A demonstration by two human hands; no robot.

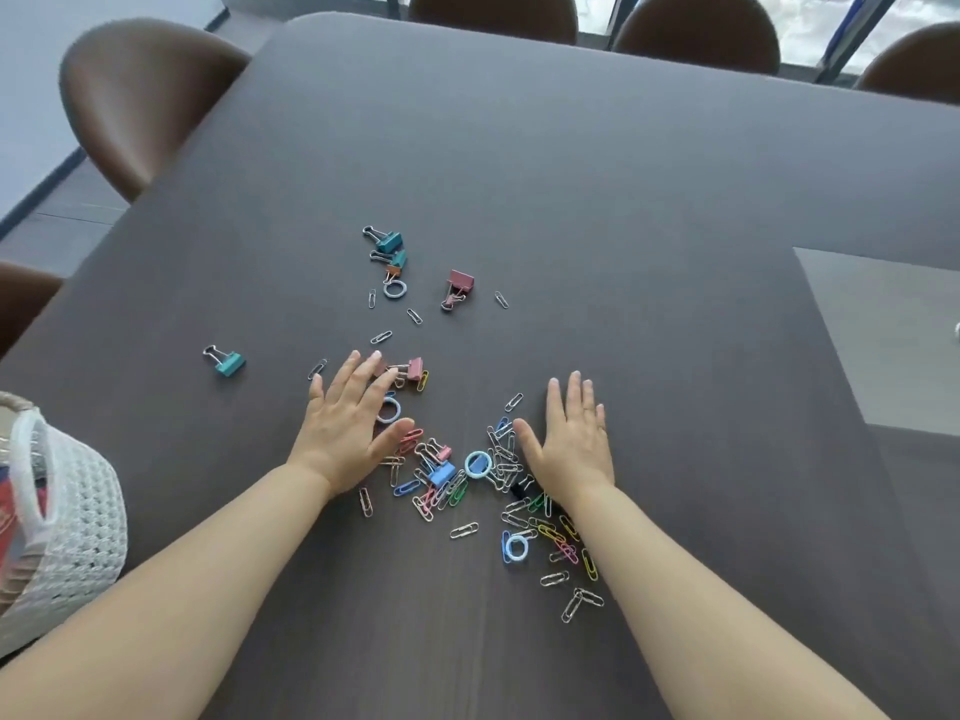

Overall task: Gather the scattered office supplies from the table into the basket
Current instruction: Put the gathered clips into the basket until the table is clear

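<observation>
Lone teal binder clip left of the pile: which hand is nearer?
Left. The left hand lies just right of the teal binder clip; the right hand lies farther right.

The table [571,163] lies bare beyond and right of the clips [440,474]; a basket [83,511], seemingly on it, blocks the near left.

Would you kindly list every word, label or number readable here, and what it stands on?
None can be read. The binder clips, paper clips and table show no print; the red item in the white basket is too blurred and cut off to tell.
</observation>
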